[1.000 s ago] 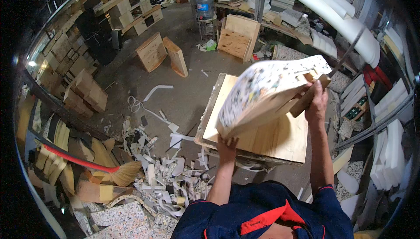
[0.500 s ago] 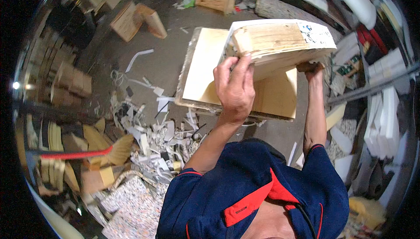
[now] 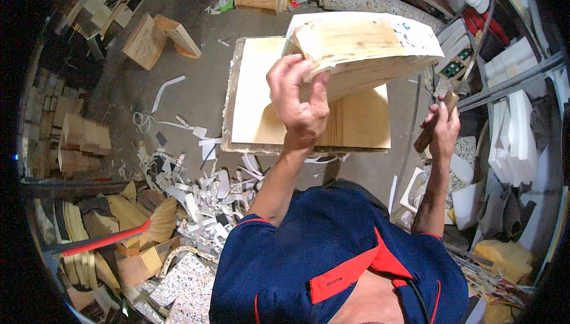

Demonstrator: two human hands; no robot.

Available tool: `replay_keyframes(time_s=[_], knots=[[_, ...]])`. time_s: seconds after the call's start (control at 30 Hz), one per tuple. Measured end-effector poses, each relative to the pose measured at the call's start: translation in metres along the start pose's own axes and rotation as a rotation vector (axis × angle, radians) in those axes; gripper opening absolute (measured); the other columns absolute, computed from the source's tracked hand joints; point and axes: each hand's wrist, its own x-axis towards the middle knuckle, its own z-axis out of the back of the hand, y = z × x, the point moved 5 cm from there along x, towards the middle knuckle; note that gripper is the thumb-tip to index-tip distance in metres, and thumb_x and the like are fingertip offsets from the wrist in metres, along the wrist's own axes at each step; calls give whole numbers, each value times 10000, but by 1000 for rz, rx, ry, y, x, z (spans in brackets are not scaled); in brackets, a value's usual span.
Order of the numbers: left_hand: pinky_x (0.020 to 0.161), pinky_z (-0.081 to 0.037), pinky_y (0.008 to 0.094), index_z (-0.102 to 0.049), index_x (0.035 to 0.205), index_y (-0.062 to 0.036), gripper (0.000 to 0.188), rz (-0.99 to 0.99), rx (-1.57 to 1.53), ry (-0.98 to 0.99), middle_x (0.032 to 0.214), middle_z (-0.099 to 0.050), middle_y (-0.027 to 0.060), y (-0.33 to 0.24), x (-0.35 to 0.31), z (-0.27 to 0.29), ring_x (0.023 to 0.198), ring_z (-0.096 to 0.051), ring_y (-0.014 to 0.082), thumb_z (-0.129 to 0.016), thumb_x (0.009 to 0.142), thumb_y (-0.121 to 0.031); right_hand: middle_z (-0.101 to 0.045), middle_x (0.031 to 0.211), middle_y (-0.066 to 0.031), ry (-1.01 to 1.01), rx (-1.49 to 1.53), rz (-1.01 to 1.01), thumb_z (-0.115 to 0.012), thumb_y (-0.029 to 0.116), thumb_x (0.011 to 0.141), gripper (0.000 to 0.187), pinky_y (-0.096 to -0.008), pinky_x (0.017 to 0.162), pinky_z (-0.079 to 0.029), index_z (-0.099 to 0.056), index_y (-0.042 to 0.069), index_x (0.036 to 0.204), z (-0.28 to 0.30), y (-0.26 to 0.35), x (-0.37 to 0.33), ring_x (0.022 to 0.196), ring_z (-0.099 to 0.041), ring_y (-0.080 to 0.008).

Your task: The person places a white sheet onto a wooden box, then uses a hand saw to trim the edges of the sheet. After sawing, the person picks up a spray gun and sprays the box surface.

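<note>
A curved wooden frame [image 3: 350, 40] with a white layer along its edges stands tilted on a pale board-topped work stand [image 3: 258, 98]. My left hand [image 3: 300, 104] is closed at the frame's near left corner, its fingers and thumb bent around the edge. To the right of the stand, my right hand [image 3: 444, 128] is wrapped round a brown, bar-like tool [image 3: 425, 140], held slantwise and apart from the frame. The tool's exact kind is not clear. Scraps of white and dark print cling to the frame's right end.
Cut-off strips and scraps [image 3: 205, 190] litter the floor at the left front, beside a broom [image 3: 157, 220]. Wooden frames [image 3: 145, 42] stand at the far left. A speckled foam roll [image 3: 374, 6] lies at the back. White foam slabs [image 3: 516, 140] stand at the right.
My right hand has come out from the frame's right end, down and toward me, with the brown tool now visible in it. My left hand's fingers have shifted at the corner.
</note>
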Motion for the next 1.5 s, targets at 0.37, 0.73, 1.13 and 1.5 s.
replay_keyframes(time_s=[0.37, 0.73, 1.13, 1.5], knots=[[910, -541, 402, -464, 1384, -30, 827, 172, -71, 351, 1406, -410, 147, 44, 74, 6, 1177, -528, 269, -914, 724, -243, -665, 1027, -142, 478, 218, -214, -537, 63, 949, 652, -277, 533, -506, -264, 29, 1541, -94, 134, -127, 622, -608, -144], [955, -482, 414, -691, 1112, -13, 366, -138, 208, 434, 1138, -636, 151, 54, 135, 2, 1082, -608, 313, -777, 856, -260, -515, 1393, -160, 496, 226, -361, -528, 34, 940, 638, -267, 579, -561, -318, 8, 1542, -130, 170, -162, 804, -659, -155], [874, -526, 393, -756, 969, -41, 210, -134, 127, 448, 1059, -669, 145, 55, 136, -7, 991, -664, 283, -760, 860, -221, -659, 943, -159, 412, 189, -413, -565, 100, 882, 688, -264, 488, -538, -356, 25, 1533, -140, 173, -182, 565, -636, -174], [896, -516, 338, -755, 967, -19, 193, -119, 145, 493, 1061, -694, 114, 57, 143, -9, 989, -670, 218, -751, 875, -188, -665, 918, -146, 472, 159, -417, -524, 104, 907, 657, -262, 483, -523, -354, 40, 1539, -142, 174, -180, 532, -626, -154]])
